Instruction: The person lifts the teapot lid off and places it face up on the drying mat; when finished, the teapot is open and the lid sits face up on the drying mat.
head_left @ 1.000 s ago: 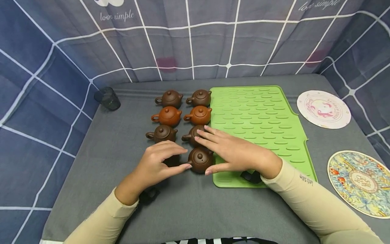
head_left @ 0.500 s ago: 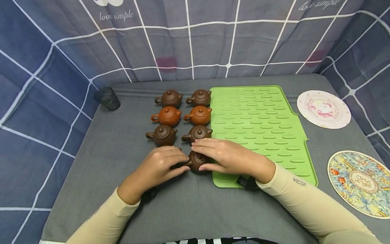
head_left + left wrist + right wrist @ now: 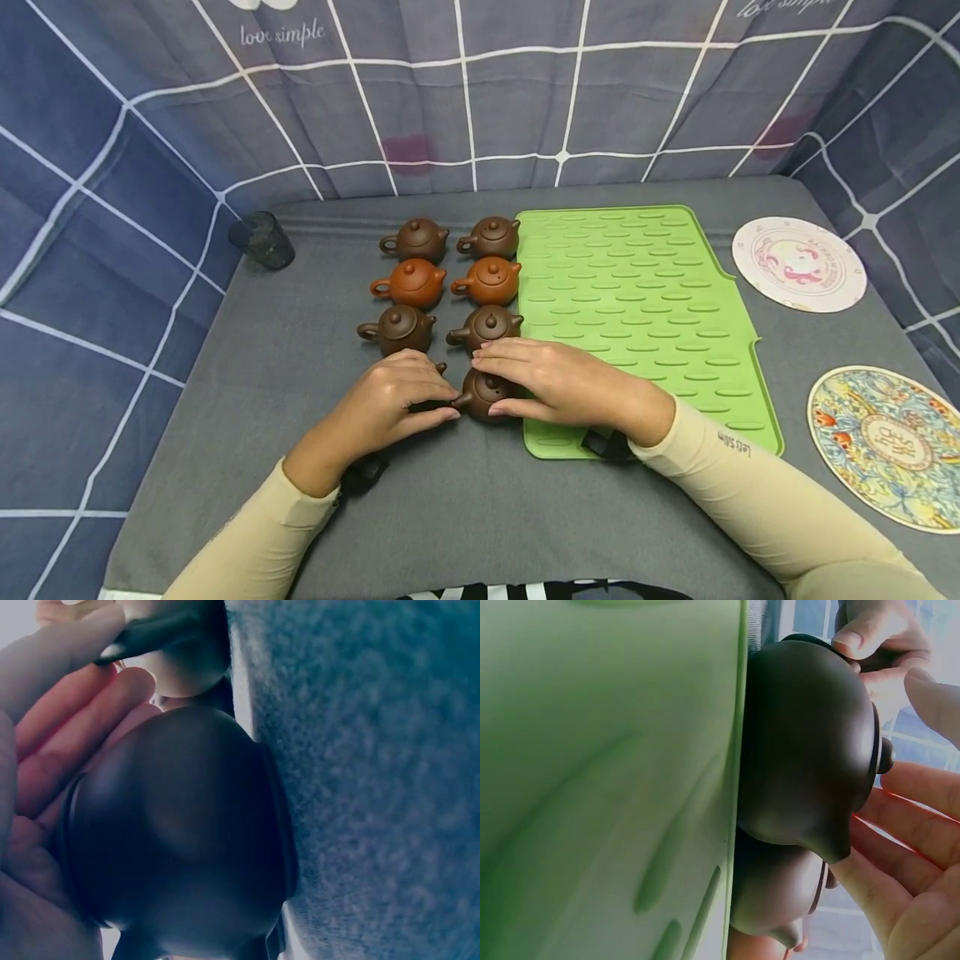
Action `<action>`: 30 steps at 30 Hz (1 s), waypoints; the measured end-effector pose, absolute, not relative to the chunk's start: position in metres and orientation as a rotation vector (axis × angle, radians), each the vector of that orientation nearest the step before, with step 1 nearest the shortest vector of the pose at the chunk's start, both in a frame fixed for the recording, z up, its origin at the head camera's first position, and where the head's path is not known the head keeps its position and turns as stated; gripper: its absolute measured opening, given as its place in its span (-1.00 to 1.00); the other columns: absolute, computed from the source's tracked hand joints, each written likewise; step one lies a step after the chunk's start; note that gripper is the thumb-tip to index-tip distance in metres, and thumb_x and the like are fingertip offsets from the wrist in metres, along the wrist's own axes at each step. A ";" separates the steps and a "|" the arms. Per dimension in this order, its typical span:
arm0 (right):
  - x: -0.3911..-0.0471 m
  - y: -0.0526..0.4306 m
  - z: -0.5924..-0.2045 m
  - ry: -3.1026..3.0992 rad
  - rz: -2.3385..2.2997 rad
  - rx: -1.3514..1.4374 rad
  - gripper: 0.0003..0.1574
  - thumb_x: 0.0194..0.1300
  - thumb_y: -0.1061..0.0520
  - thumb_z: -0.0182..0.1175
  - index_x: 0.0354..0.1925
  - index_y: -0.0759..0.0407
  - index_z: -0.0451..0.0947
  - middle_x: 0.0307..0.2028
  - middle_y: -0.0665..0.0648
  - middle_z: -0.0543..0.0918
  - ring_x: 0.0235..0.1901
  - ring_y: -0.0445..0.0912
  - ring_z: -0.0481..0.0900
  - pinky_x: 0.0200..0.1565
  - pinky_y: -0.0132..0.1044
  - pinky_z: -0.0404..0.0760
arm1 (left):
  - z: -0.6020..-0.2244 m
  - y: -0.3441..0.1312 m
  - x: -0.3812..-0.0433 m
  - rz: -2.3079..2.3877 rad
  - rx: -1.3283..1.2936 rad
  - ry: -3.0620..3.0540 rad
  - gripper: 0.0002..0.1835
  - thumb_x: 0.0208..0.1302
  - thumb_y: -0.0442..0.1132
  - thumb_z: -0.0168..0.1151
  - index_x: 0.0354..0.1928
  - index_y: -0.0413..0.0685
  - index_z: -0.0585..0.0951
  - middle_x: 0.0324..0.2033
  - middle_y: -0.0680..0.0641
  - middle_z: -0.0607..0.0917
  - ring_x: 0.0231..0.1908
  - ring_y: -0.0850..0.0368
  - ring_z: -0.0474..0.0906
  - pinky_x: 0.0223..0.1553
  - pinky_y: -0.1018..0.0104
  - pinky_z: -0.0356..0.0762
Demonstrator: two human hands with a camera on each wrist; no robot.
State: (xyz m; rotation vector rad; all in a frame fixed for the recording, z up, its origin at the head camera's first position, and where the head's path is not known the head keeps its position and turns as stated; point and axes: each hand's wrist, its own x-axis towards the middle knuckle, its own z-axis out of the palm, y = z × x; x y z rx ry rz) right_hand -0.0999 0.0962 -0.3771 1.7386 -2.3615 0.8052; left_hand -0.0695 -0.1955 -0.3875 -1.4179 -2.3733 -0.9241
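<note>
Several small clay teapots stand in two columns on the grey cloth. My left hand (image 3: 386,402) pinches the handle of the nearest dark brown teapot (image 3: 482,398) in the right column between thumb and fingers. Under that hand's palm, another dark teapot (image 3: 176,832) stands mostly hidden in the head view. My right hand (image 3: 558,383) hovers over the spout side of the pinched teapot, fingers extended past its lid and the thumb on the near side. In the right wrist view, the fingertips are close to the lid and spout; firm contact cannot be made out.
A green ribbed mat (image 3: 637,308) borders the right column. Orange teapots (image 3: 489,281) stand in the second row. A dark cup (image 3: 262,240) is at the back left. Two round mats, one pink (image 3: 798,264) and one floral (image 3: 888,450), lie at the right.
Both hands have closed in on the nearest right-column teapot since a second ago. My left fingers came together on its handle; my right hand drew nearer. Little moved in the last half second.
</note>
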 end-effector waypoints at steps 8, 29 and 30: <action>-0.100 0.096 -0.380 -2.369 0.811 1.739 -0.32 0.44 -0.04 0.42 0.32 0.35 0.57 0.29 0.27 0.60 0.35 0.10 0.49 0.38 -0.08 0.38 | -0.389 -0.195 -0.070 -0.932 -1.415 -2.359 -0.82 0.17 -0.28 0.64 -0.18 -0.10 0.86 -0.28 0.08 0.81 -0.20 0.11 0.69 0.01 0.07 0.61; -0.101 0.094 -0.384 -2.355 0.839 1.760 -0.33 0.47 -0.04 0.39 0.32 0.37 0.56 0.27 0.29 0.61 0.35 0.10 0.49 0.40 -0.08 0.35 | -0.377 -0.184 -0.058 -0.828 -1.473 -2.362 -0.70 0.11 -0.51 0.59 -0.08 -0.23 0.81 -0.16 -0.05 0.80 -0.09 0.08 0.72 0.06 0.16 0.63; -0.101 0.094 -0.384 -2.355 0.837 1.762 -0.33 0.47 -0.04 0.39 0.32 0.37 0.56 0.27 0.29 0.61 0.35 0.10 0.49 0.40 -0.07 0.35 | -0.376 -0.183 -0.056 -0.810 -1.456 -2.377 -0.70 0.12 -0.51 0.59 -0.08 -0.23 0.80 -0.15 -0.05 0.80 -0.09 0.08 0.73 0.03 0.17 0.65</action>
